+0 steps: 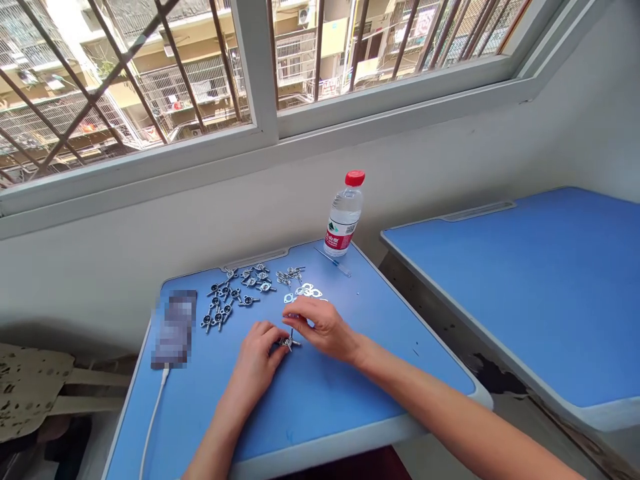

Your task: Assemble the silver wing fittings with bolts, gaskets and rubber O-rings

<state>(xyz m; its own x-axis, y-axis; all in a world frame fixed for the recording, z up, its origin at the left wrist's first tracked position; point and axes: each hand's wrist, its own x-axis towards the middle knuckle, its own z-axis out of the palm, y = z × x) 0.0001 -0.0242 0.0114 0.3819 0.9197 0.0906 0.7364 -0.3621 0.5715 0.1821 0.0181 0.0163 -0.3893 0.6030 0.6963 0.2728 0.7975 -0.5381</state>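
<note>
A small metal part [289, 343] rests on the blue table, pinched by the fingertips of my left hand [260, 353]. Just above it, my right hand [320, 327] has thumb and index finger closed on a thin dark tool, whose shaft points down at the part. Several metal parts with black centres [226, 308] lie to the left, behind my left hand. Flat metal plates [309, 291] lie behind my right hand, partly hidden by it. A few more small metal pieces [290, 275] sit behind those plates.
A water bottle with a red cap [344, 220] stands at the table's back right corner, beside a thin screwdriver [334, 263]. At the left edge lies a phone [175, 330] with a white cable [154, 417]. Another blue table [540, 280] stands to the right.
</note>
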